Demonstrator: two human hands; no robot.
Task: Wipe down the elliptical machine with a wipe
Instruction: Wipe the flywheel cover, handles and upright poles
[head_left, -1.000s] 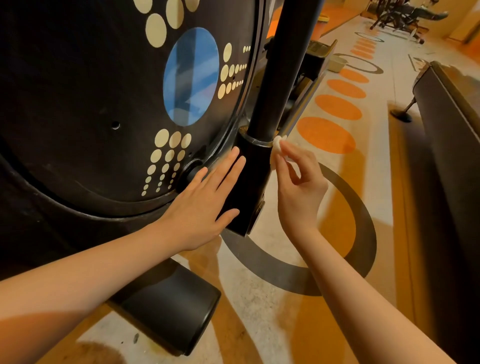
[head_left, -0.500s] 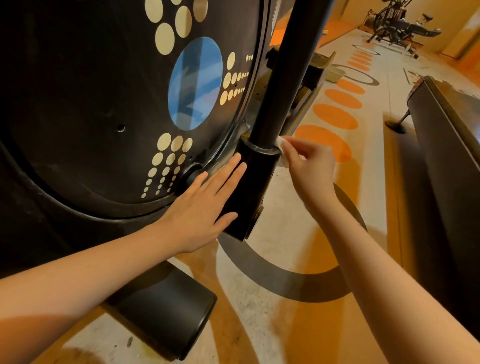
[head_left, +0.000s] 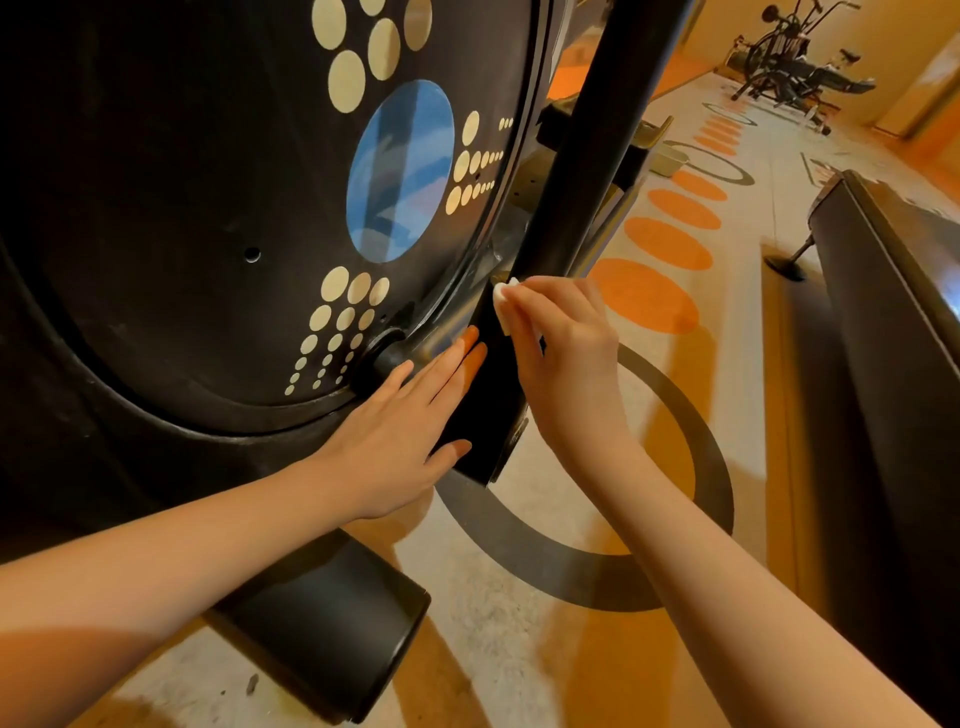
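The black elliptical machine (head_left: 197, 218) fills the left of the head view, its round side cover marked with cream dots and a blue disc. A black arm tube (head_left: 597, 156) slants down into a black bracket (head_left: 488, 415). My left hand (head_left: 400, 431) lies flat with straight fingers against that bracket. My right hand (head_left: 566, 358) pinches a small white wipe (head_left: 503, 304) and presses it on the joint where tube meets bracket. Most of the wipe is hidden under my fingers.
The machine's black foot bar (head_left: 332, 634) juts out low in front. A dark bench-like unit (head_left: 893, 322) runs along the right, with a stand foot (head_left: 784, 265) beside it. The floor (head_left: 670, 312) has orange dots and grey rings. An exercise bike (head_left: 789, 67) stands far back.
My right hand carried the wipe from the right side of the arm tube round to its front, at the joint. My left hand stayed flat on the bracket.
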